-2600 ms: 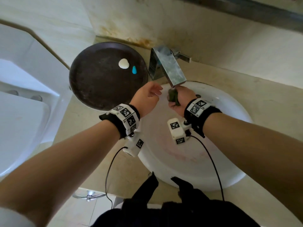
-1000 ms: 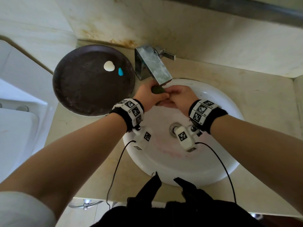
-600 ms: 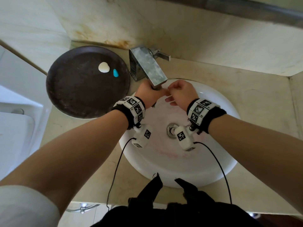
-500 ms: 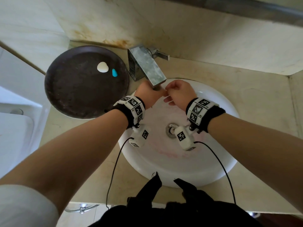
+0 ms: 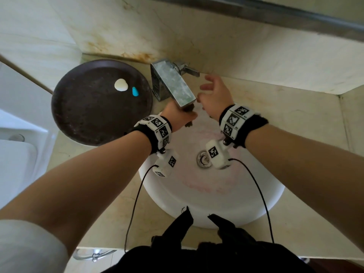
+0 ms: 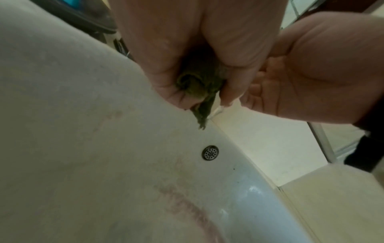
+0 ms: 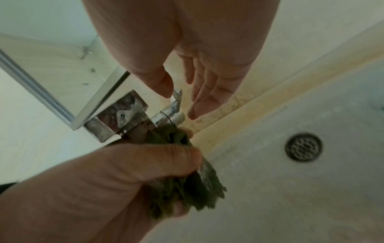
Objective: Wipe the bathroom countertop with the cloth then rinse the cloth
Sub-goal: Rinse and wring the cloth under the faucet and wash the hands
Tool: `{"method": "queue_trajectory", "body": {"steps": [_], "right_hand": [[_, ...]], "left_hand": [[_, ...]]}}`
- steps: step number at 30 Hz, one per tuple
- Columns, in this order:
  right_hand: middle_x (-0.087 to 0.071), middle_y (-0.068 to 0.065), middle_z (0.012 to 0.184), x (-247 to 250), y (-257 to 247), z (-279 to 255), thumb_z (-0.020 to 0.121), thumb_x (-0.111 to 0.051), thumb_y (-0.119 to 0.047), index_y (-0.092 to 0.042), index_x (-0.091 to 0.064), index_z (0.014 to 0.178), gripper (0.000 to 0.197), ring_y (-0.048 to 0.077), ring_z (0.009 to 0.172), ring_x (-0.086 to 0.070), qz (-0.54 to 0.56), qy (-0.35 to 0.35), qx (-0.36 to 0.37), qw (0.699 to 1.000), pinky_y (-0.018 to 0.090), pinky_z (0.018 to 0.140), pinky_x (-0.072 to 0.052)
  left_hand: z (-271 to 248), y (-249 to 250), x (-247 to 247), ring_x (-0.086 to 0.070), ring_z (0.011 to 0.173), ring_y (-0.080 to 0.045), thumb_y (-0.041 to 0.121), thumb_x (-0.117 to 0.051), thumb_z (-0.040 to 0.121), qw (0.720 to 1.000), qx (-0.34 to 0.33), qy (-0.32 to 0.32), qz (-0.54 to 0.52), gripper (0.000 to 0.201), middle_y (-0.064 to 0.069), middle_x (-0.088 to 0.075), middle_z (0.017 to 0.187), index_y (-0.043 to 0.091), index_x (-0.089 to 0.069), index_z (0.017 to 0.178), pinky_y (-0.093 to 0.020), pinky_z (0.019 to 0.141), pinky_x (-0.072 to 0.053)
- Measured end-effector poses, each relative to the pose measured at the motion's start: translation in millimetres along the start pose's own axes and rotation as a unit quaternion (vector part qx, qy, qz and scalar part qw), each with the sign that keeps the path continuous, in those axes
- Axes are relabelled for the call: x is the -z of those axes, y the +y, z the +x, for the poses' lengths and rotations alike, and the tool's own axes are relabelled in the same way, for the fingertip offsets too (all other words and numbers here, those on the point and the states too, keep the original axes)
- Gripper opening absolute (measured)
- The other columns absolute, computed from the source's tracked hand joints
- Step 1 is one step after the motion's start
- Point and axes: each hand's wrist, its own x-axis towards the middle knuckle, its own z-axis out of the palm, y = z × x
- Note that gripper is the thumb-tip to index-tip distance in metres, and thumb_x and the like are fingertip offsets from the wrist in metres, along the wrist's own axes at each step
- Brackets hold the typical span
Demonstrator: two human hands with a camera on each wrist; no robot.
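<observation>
My left hand (image 5: 178,116) grips the bunched dark green cloth (image 7: 187,180) under the spout of the square metal tap (image 5: 171,83), over the white basin (image 5: 212,203). The cloth's (image 6: 197,85) rolled end pokes out below the curled fingers, and a tip (image 5: 189,125) shows in the head view. My right hand (image 5: 213,95) is off the cloth, fingers (image 7: 205,92) spread and straight, close to the tap lever (image 5: 189,70) (image 7: 176,98). I cannot tell whether it touches the lever.
A round dark tray (image 5: 100,101) with a white shell (image 5: 121,85) and a small blue piece (image 5: 135,92) sits left of the tap on the beige countertop (image 5: 295,115). The drain (image 5: 202,159) lies mid-basin, an overflow hole (image 6: 209,152) on its wall. A toilet (image 5: 17,138) stands far left.
Both hands held the cloth together under the spout. The right hand has let go and moved up and back toward the tap lever, while the left keeps the cloth.
</observation>
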Motion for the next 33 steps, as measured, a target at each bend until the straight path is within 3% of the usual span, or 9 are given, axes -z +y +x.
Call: {"method": "queue_trajectory", "body": {"steps": [7,12,16,18,23,26,28,31,33], "right_hand": [[-0.058,-0.006,0.122,4,-15,5,0.087,-0.051,-0.006,-0.021,-0.046,0.137,0.052,0.016,0.093,-0.067,-0.047,-0.029,0.053,0.997,0.03,0.078,-0.056],[-0.059,-0.005,0.117,-1,-22,6,0.086,-0.051,-0.002,-0.019,-0.047,0.135,0.052,0.018,0.094,-0.066,-0.033,-0.027,0.029,0.999,0.03,0.072,-0.056],[-0.061,-0.006,0.115,-4,-24,-2,0.084,-0.05,0.003,-0.019,-0.049,0.131,0.052,0.013,0.089,-0.06,-0.035,-0.023,0.028,0.999,0.019,0.061,-0.045],[-0.062,-0.006,0.113,-2,-22,-9,0.085,-0.048,0.002,-0.02,-0.05,0.13,0.05,0.012,0.087,-0.061,-0.028,-0.037,0.045,0.998,0.016,0.058,-0.042],[-0.064,-0.003,0.114,15,-6,-30,0.098,-0.044,-0.03,-0.021,-0.054,0.122,0.027,0.012,0.085,-0.068,-0.053,-0.09,0.022,0.994,0.022,0.064,-0.048],[-0.065,0.004,0.113,20,6,-53,0.1,-0.033,-0.045,-0.017,-0.057,0.114,0.039,0.018,0.094,-0.064,-0.059,-0.163,-0.06,0.983,0.033,0.079,-0.051],[-0.061,0.005,0.118,19,9,-70,0.101,-0.026,-0.049,-0.017,-0.055,0.118,0.046,0.022,0.103,-0.06,-0.07,-0.208,-0.082,0.972,0.036,0.086,-0.051],[-0.061,0.008,0.123,20,10,-84,0.099,-0.023,-0.056,-0.019,-0.05,0.128,0.054,0.023,0.107,-0.06,-0.033,-0.21,-0.12,0.97,0.04,0.09,-0.052],[-0.063,0.009,0.122,25,11,-89,0.096,-0.025,-0.063,-0.02,-0.051,0.129,0.059,0.025,0.106,-0.062,0.049,-0.208,-0.176,0.961,0.045,0.092,-0.052]], "left_hand": [[-15,6,9,-0.06,0.056,-0.018,-0.007,-0.052,0.074,0.999,-0.004,-0.022,-0.05,0.015,-0.02,-0.07,0.075,-0.005,-0.066,0.078,-0.021,0.049,-0.049],[-28,4,14,-0.068,0.085,-0.034,-0.009,-0.055,0.076,0.994,0.038,-0.013,-0.101,0.039,-0.02,-0.066,0.098,0.009,-0.049,0.11,-0.044,0.073,-0.06],[-33,3,18,-0.065,0.073,-0.025,0.0,-0.064,0.074,0.995,0.029,0.0,-0.093,0.049,-0.016,-0.065,0.098,0.007,-0.05,0.121,-0.028,0.052,-0.052],[-36,3,19,-0.066,0.072,-0.026,0.009,-0.073,0.072,0.996,0.03,-0.002,-0.079,0.053,-0.015,-0.067,0.098,0.012,-0.051,0.12,-0.029,0.053,-0.051],[-57,3,12,-0.071,0.087,-0.025,0.023,-0.068,0.086,0.998,0.03,-0.035,-0.03,0.035,-0.005,-0.066,0.11,0.026,-0.054,0.117,-0.042,0.073,-0.06],[-75,9,7,-0.066,0.093,-0.027,0.027,-0.049,0.099,0.994,0.06,-0.089,-0.021,0.037,-0.006,-0.06,0.118,0.027,-0.045,0.136,-0.039,0.078,-0.059],[-82,14,4,-0.064,0.099,-0.028,0.018,-0.047,0.098,0.99,0.067,-0.119,-0.019,0.047,-0.007,-0.056,0.126,0.027,-0.034,0.142,-0.039,0.081,-0.058],[-87,28,6,-0.058,0.107,-0.03,-0.007,-0.048,0.087,0.99,0.046,-0.131,-0.03,0.069,-0.008,-0.042,0.138,0.024,-0.026,0.144,-0.027,0.06,-0.056],[-91,41,11,-0.051,0.116,-0.028,-0.01,-0.05,0.083,0.991,0.02,-0.134,-0.018,0.074,-0.01,-0.036,0.144,0.025,-0.024,0.144,-0.027,0.065,-0.057]]}}
